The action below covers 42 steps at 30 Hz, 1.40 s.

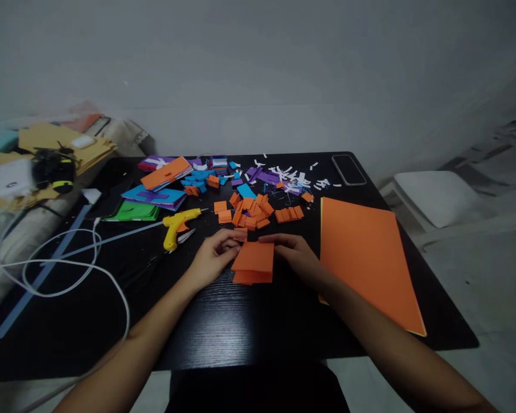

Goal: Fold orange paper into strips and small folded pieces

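Note:
A folded orange paper (254,256) stands partly opened near the table's front middle, its lower flap apart from the upper one. My right hand (296,252) has its fingers on the paper's top right edge. At the upper left of the fold, my left hand (217,252) has curled fingers, with a small orange paper piece (241,234) at the fingertips. Just beyond both hands lies a heap of small folded orange paper pieces (253,211). Whether the left fingers also press the larger fold is hard to see.
A yellow glue gun (178,225) and scissors lie left of my hands. Orange sheets (365,258) are stacked at right, with a phone (348,170) behind. Folded coloured papers (155,197), blue pieces and white scraps (286,175) spread at the back. A white cable (112,278) loops across the left.

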### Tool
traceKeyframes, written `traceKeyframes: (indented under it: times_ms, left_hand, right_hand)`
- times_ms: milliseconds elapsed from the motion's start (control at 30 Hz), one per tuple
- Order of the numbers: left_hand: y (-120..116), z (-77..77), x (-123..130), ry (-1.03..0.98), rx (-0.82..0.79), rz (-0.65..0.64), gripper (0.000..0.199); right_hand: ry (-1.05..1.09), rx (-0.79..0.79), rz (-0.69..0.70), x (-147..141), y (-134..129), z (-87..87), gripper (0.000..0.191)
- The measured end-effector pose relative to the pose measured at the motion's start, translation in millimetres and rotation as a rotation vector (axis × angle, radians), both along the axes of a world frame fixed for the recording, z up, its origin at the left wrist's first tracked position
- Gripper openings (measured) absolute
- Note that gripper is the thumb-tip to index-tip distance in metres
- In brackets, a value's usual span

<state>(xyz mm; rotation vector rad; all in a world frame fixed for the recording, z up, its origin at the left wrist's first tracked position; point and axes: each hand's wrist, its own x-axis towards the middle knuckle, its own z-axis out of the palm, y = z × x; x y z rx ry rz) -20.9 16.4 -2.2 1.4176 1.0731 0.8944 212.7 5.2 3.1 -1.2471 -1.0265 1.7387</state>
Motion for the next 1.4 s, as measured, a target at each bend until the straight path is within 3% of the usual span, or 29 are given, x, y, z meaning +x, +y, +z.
traceKeyframes:
  times_ms: [167,300,500,833,1067,1200,1400]
  left_hand:
    - [-1,-1.2,1,0.030,-0.059,-0.055,0.034]
    - [-3,-6.7,5,0.090,-0.017,0.022,0.024]
    - [-6,-9.4,10,0.056,-0.030,0.028,0.030]
    - [-10,-3.2,14,-0.054,-0.056,0.028,0.031]
    - [-13,-1.5,18,-0.146,-0.135,0.034,0.033]
    - [-14,2.0,19,-0.302,-0.276,0.003,0.033]
    - [-14,1.0,18,-0.430,-0.331,-0.043,0.034]
  right_hand:
    - [0.006,0.001,0.074,-2,-3,2.3,0.033]
    - [0.062,0.015,0.106,-3,-4,1.6,0.041]
    - [0.121,0.051,0.168,-3,-3,-0.9,0.034]
    - [0.251,-0.019,0.118,-2,-1,-10.0,0.025]
    - [0.072,0.100,0.075,-4,-5,-8.6,0.026]
    - [0.264,-0.029,0.080,-5,-6,-8.2,0.031]
    - [0.467,-0.200,0.164,-4,-5,-2.3,0.038]
